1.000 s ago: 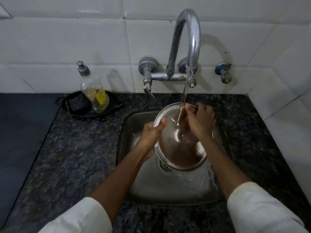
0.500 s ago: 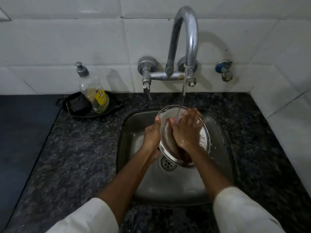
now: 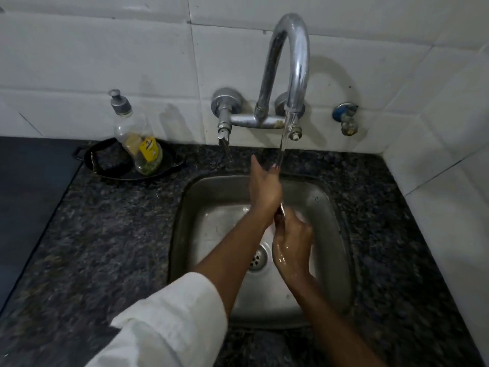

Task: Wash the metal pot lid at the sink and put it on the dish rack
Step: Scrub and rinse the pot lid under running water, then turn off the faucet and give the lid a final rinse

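The metal pot lid [image 3: 282,210] stands edge-on over the steel sink [image 3: 209,200], so only a thin sliver of its rim shows between my hands. My left hand [image 3: 264,186] lies flat against the lid's left face, fingers stretched up into the water stream [image 3: 284,140]. My right hand [image 3: 292,242], wet, grips the lid's lower edge from the right. Most of the lid is hidden behind my left hand. No dish rack is in view.
The chrome faucet [image 3: 296,62] arches from the tiled wall and runs water. A soap bottle [image 3: 137,144] stands in a small black pan [image 3: 105,165] on the dark granite counter [image 3: 105,234], back left. A small tap [image 3: 346,120] sits right of the faucet.
The lid has turned from facing me to edge-on. My left hand moved up from the rim to lie flat on it, and my right hand dropped to its lower edge.
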